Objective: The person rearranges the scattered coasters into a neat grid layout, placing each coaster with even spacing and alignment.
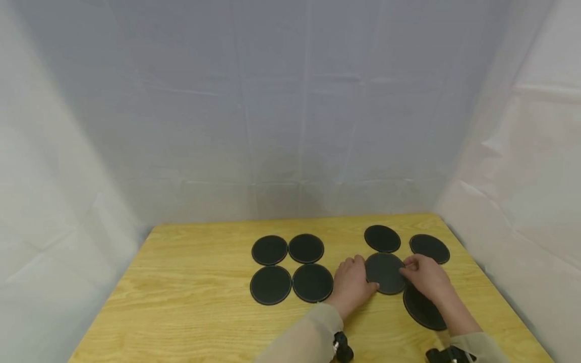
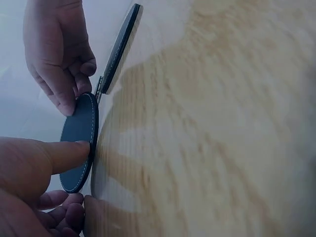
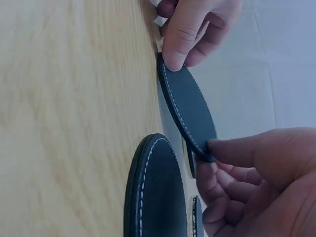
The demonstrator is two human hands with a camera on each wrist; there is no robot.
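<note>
A round black coaster (image 1: 385,272) with pale stitching is raised at an angle off the wooden table (image 1: 190,302), held between both hands. My left hand (image 1: 351,285) pinches its left edge, a fingertip on the rim (image 2: 80,143). My right hand (image 1: 424,277) grips the opposite edge between thumb and fingers (image 3: 256,177). In the right wrist view the coaster (image 3: 190,111) spans from the left hand (image 3: 197,29) to the right hand. A larger black coaster (image 1: 424,307) lies flat under my right forearm, also close in the right wrist view (image 3: 153,192).
Several black coasters lie in a square group at the table's middle (image 1: 290,267). Two more sit behind the hands, one (image 1: 382,238) at centre right and one (image 1: 429,248) near the right edge. White cloth walls close in behind and on both sides.
</note>
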